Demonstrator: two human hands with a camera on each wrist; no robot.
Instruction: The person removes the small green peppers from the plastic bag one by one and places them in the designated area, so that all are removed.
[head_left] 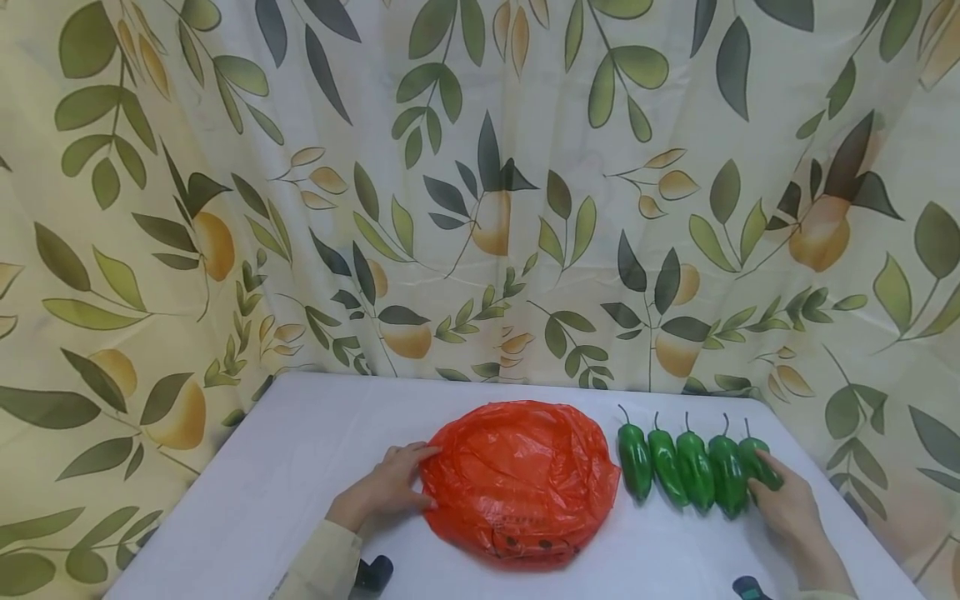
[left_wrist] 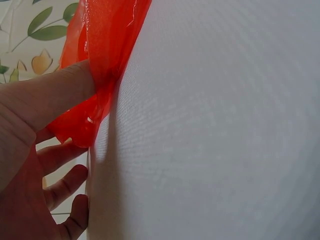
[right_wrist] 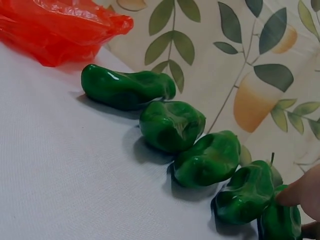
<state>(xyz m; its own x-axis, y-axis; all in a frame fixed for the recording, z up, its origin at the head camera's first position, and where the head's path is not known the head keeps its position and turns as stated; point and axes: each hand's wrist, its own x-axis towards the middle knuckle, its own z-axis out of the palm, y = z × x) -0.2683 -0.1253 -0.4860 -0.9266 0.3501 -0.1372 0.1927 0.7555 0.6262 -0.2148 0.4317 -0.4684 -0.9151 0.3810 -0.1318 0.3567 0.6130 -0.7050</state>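
A red plastic bag [head_left: 525,467] lies spread in a rounded shape on the white table. At its left edge my left hand [head_left: 393,483] holds the film; the left wrist view has the thumb on the red plastic [left_wrist: 107,45], with the other fingers lower and partly behind it. Several green peppers [head_left: 693,467] with thin stems form a row right of the bag. My right hand [head_left: 787,500] grips the rightmost pepper [head_left: 753,454] between thumb and fingers. In the right wrist view only part of that hand shows, at the end pepper [right_wrist: 280,220].
The white tabletop [head_left: 292,450] extends around the bag and in front of the peppers. A curtain [head_left: 480,208] printed with leaves and fruit hangs behind and at both sides. Dark devices are partly visible at the wrists, one near the left sleeve [head_left: 322,558].
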